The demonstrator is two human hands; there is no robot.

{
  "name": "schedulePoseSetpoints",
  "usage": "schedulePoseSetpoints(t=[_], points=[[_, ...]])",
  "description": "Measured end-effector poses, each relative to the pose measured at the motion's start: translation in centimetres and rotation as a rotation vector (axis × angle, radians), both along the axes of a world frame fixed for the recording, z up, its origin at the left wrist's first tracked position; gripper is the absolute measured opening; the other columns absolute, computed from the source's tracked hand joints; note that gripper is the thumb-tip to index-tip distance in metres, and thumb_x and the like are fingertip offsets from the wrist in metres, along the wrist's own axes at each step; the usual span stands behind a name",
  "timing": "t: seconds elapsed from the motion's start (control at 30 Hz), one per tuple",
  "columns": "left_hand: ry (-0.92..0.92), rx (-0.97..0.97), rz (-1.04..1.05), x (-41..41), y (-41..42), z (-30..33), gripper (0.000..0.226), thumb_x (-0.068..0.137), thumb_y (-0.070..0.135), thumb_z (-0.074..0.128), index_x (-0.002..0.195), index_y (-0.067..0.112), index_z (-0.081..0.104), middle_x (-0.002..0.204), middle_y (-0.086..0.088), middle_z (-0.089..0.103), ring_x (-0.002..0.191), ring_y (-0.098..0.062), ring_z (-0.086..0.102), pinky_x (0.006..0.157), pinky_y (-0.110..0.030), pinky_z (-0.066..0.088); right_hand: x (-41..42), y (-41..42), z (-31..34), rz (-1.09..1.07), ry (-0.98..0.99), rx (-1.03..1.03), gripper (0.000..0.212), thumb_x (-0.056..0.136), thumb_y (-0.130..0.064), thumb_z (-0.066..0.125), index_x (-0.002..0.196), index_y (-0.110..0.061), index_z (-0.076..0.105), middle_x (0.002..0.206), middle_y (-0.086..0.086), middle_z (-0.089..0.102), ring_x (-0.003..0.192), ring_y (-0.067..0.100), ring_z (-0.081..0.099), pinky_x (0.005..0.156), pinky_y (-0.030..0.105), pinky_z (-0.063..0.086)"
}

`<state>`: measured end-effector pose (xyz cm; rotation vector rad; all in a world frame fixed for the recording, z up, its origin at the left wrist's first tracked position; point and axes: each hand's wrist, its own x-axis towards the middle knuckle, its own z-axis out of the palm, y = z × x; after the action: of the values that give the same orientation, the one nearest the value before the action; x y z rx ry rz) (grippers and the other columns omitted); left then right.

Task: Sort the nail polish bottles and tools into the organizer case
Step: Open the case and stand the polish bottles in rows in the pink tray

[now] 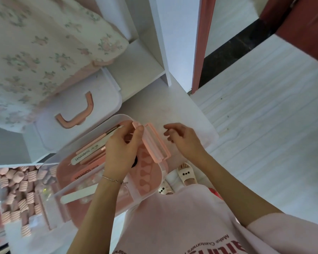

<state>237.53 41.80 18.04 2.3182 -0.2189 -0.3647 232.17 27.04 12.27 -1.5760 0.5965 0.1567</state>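
The clear organizer case (155,187) sits on a white surface in front of me, with a pink tray inside. Two nail files marked SANANMOG (83,155) and thin pink tools lie in the tray's left part. Pink toe separators (145,169) fill its right part. A white nail file (77,194) lies across the near compartment. My left hand (120,151) hovers over the tray, thumb and fingers pinched on the end of the pink latch (155,143) at the case's right rim. Something dark shows under its palm. My right hand (182,138) hangs to the right of the latch, fingers loosely curled, holding nothing.
The case's lid (106,99) with a pink handle (75,114) lies behind the case. A clear box of pink ribbed rollers (18,186) stands at the left. A floral cloth (44,43) covers the top left. My slippered feet (185,173) show below the table edge.
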Motion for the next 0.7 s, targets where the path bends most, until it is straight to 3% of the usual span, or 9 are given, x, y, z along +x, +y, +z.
schedulePoseSetpoints(t=[0.07, 0.13, 0.2, 0.33, 0.4, 0.5, 0.57, 0.63, 0.7], points=[[-0.025, -0.019, 0.017, -0.3, 0.6, 0.6, 0.013, 0.091, 0.033, 0.051, 0.096, 0.029, 0.063, 0.088, 0.015, 0.065, 0.081, 0.004, 0.059, 0.072, -0.010, 0.045, 0.6, 0.5, 1.4, -0.050, -0.110, -0.108, 0.022, 0.093, -0.012, 0.044, 0.104, -0.019, 0.061, 0.099, -0.004, 0.063, 0.082, -0.003, 0.057, 0.076, 0.005, 0.044], [-0.075, -0.043, 0.095, -0.8, 2.0, 1.1, 0.018, 0.091, 0.032, 0.052, 0.103, 0.028, 0.064, 0.093, 0.012, 0.066, 0.085, -0.003, 0.061, 0.076, -0.018, 0.048, 1.2, 1.6, 3.3, -0.068, -0.254, -0.175, 0.020, 0.092, -0.010, 0.046, 0.101, -0.019, 0.061, 0.097, -0.010, 0.059, 0.085, -0.012, 0.055, 0.072, -0.001, 0.039], [-0.162, -0.030, 0.177, -1.4, 4.3, 1.6, 0.017, 0.090, 0.028, 0.052, 0.102, 0.028, 0.064, 0.094, 0.010, 0.066, 0.083, -0.007, 0.060, 0.075, -0.019, 0.046, 1.8, 3.2, 5.3, -0.013, -0.385, -0.249, 0.020, 0.090, -0.010, 0.046, 0.101, -0.015, 0.061, 0.095, -0.011, 0.056, 0.087, -0.013, 0.053, 0.075, 0.002, 0.041], [-0.351, 0.092, 0.317, -2.2, 10.2, 2.2, 0.023, 0.088, 0.020, 0.052, 0.104, 0.012, 0.067, 0.098, -0.001, 0.066, 0.089, -0.015, 0.056, 0.081, -0.030, 0.042, 2.5, 7.7, 7.8, 0.248, -0.518, -0.341, 0.024, 0.088, -0.011, 0.046, 0.106, -0.008, 0.062, 0.102, 0.001, 0.062, 0.096, 0.010, 0.057, 0.086, 0.020, 0.046], [-0.367, 0.151, 0.420, -3.0, 13.2, 2.0, 0.030, 0.084, 0.022, 0.048, 0.103, 0.009, 0.067, 0.101, -0.009, 0.066, 0.095, -0.024, 0.056, 0.085, -0.036, 0.042, 2.5, 10.0, 7.9, 0.404, -0.548, -0.380, 0.024, 0.089, -0.008, 0.050, 0.109, -0.007, 0.062, 0.106, 0.005, 0.063, 0.102, 0.012, 0.052, 0.091, 0.016, 0.039], [-0.246, 0.276, 0.579, -4.4, 17.3, 0.6, 0.038, 0.087, 0.023, 0.051, 0.119, 0.003, 0.058, 0.120, -0.020, 0.057, 0.114, -0.035, 0.047, 0.095, -0.043, 0.035, 2.3, 13.2, 7.2, 0.636, -0.518, -0.422, 0.028, 0.090, -0.013, 0.050, 0.117, -0.013, 0.058, 0.116, 0.001, 0.059, 0.108, 0.005, 0.046, 0.093, 0.004, 0.028], [-0.080, 0.198, 0.661, -5.5, 18.8, -0.3, 0.048, 0.090, 0.023, 0.055, 0.132, 0.003, 0.044, 0.133, -0.015, 0.048, 0.122, -0.030, 0.042, 0.099, -0.039, 0.033, 2.0, 15.0, 6.3, 0.753, -0.502, -0.457, 0.032, 0.091, -0.015, 0.049, 0.121, -0.017, 0.057, 0.122, 0.000, 0.056, 0.115, 0.008, 0.046, 0.100, 0.014, 0.034], [0.061, 0.014, 0.764, -6.3, 19.5, -0.9, 0.052, 0.089, 0.029, 0.057, 0.134, 0.008, 0.042, 0.121, 0.000, 0.051, 0.106, -0.016, 0.048, 0.085, -0.027, 0.036, 1.9, 16.7, 5.6, 0.836, -0.492, -0.534, 0.033, 0.091, -0.015, 0.049, 0.123, -0.018, 0.057, 0.125, 0.001, 0.056, 0.119, 0.015, 0.047, 0.101, 0.028, 0.038], [0.062, -0.065, 0.820, -6.8, 19.9, -1.3, 0.040, 0.086, 0.030, 0.060, 0.121, 0.013, 0.051, 0.101, 0.006, 0.057, 0.086, -0.012, 0.053, 0.070, -0.021, 0.036, 1.9, 18.0, 5.0, 0.860, -0.512, -0.615, 0.032, 0.089, -0.013, 0.051, 0.120, -0.013, 0.059, 0.122, 0.005, 0.056, 0.116, 0.020, 0.050, 0.097, 0.027, 0.040]])
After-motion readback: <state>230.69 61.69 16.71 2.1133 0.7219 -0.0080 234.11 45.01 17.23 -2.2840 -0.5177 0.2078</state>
